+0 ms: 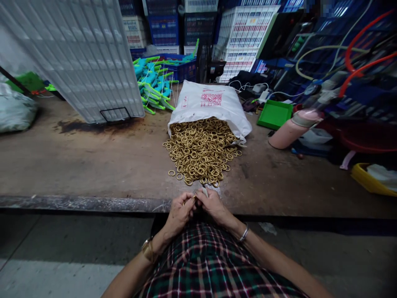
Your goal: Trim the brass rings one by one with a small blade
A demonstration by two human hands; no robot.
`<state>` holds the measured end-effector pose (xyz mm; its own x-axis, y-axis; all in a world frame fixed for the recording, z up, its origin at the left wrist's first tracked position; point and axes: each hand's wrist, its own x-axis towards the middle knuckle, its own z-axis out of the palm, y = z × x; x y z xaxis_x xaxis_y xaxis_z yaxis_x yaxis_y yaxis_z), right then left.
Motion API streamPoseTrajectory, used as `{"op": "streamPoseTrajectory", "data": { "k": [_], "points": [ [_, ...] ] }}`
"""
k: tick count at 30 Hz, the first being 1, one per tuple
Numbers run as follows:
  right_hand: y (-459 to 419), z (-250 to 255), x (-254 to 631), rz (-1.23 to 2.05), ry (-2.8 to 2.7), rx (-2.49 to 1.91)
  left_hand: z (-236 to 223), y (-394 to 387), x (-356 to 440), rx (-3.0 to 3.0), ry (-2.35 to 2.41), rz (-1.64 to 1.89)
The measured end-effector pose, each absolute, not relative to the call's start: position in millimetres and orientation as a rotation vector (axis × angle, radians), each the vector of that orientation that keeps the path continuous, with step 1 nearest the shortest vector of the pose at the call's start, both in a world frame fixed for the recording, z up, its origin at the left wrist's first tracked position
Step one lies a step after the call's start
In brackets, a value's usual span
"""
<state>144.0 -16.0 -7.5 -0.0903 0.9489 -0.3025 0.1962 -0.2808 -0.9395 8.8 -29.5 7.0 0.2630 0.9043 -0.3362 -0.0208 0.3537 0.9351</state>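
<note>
A heap of small brass-coloured rings (201, 151) spills from a white sack (207, 103) lying on its side on the brown worktable (93, 161). Both hands meet at the table's near edge, just in front of the heap. My left hand (180, 213) is closed, pinching a ring between its fingertips. My right hand (212, 206) is closed too, its fingers pressed against the left hand's around a small pale piece I cannot make out. A watch sits on my left wrist and a bangle on my right.
A tall white ribbed panel (83, 54) leans at the back left beside a grey sack (14, 109). Teal plastic parts (153, 85) lie behind the white sack. A green tray (274, 114), a pink bottle (293, 128), hoses and stacked crates crowd the right and back.
</note>
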Motion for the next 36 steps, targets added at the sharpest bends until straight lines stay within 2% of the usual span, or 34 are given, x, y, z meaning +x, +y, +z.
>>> {"op": "streamPoseTrajectory", "data": {
  "k": [3, 9, 12, 17, 21, 30, 36],
  "points": [
    [-15.4, -5.2, 143.5, 1.320, -1.371, -1.532, 8.6, -30.6, 8.4, 0.915, 1.057, 0.747],
    [-16.0, 0.0, 144.0, 1.352, -1.407, -1.467, 7.6, -32.1, 7.4, 0.828, 0.986, 0.772],
    [-15.4, -2.0, 148.0, 1.261, -1.452, -1.507, 6.8, -32.6, 8.4, 0.771, 0.973, 0.803],
    [-21.6, -3.5, 155.1, 0.919, -1.952, -1.617, 6.4, -32.5, 9.5, 0.789, 1.036, 0.858],
    [-26.9, -1.1, 155.0, 0.822, -2.226, -1.642, 6.3, -32.0, 10.0, 0.870, 1.099, 0.853],
    [-22.9, 2.6, 152.7, 0.715, -2.358, -1.764, 10.1, -36.2, 10.9, 1.065, 1.173, 0.882],
    [-11.0, -4.1, 155.3, 0.666, -2.354, -1.758, 23.3, -44.9, 11.2, 1.020, 1.006, 0.818]
  ]
}}
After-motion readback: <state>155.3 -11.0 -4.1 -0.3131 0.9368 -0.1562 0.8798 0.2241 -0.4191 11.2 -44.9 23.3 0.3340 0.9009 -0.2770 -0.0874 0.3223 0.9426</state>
